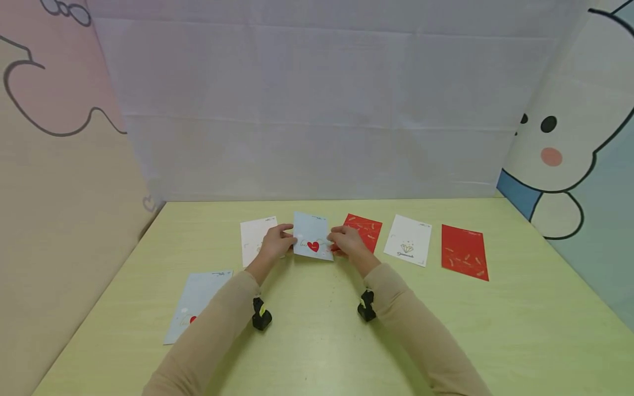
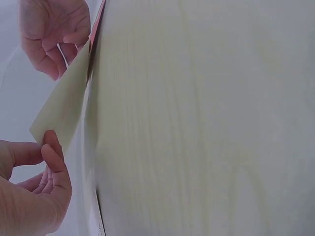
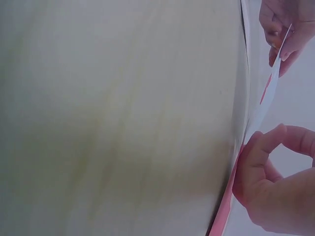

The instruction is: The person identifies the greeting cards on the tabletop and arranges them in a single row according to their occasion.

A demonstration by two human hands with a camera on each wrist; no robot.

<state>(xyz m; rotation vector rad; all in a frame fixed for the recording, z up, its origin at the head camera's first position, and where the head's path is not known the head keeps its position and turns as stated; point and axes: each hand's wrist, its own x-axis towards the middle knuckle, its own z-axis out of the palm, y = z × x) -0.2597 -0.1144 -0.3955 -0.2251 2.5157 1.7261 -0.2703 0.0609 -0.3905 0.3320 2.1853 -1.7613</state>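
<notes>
A pale blue card printed with a red heart [image 1: 312,231] is held tilted off the pale wooden table [image 1: 317,324], midway between the two hands and before the white backdrop [image 1: 317,137]; its left edge is pinched between thumb and fingers by the left hand [image 1: 277,240]; its right edge is met by the bent fingers of the right hand [image 1: 348,242], though whether it is pinched there cannot be told. A white card [image 1: 250,236] is partly covered by the left hand, and a red card with gold marks [image 1: 367,230] by the right; farther right, a second white card, marked with a gem drawing [image 1: 408,236], is laid flat, then a second red card [image 1: 464,250]; a second pale blue card [image 1: 195,302] is placed nearer on the left, partly hidden by the left sleeve [image 1: 213,324]; a black wrist camera is worn on each arm.
</notes>
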